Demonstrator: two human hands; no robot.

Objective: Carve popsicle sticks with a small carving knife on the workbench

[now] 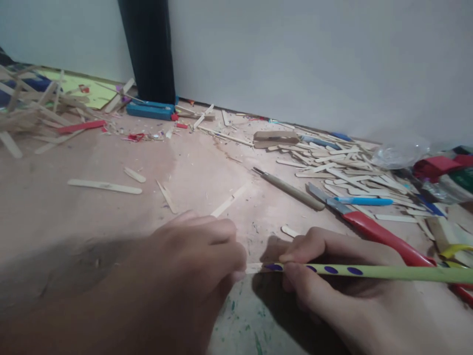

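Observation:
My left hand point(207, 251) is closed at the lower centre, its fingertips pinching a pale wooden craft stick point(254, 268). Only a short end of that stick shows past the fingers. My right hand point(332, 286) grips a light green pencil point(391, 272) with dark purple spots, lying almost level and pointing left. The pencil's tip meets the exposed end of the stick, or is very close to it. Just beyond my left hand lies another, partly covered craft stick point(231, 199). A short stick end point(290, 231) shows beside my right hand.
A thin tool with a brown handle point(291, 189) and a red-handled bladed tool point(380, 236) lie beyond my right hand. Craft sticks are heaped at right point(354, 172) and left point(40, 111). A blue block-like object point(151, 110) sits by the dark post point(150, 49). A white wall point(314, 59) bounds the back.

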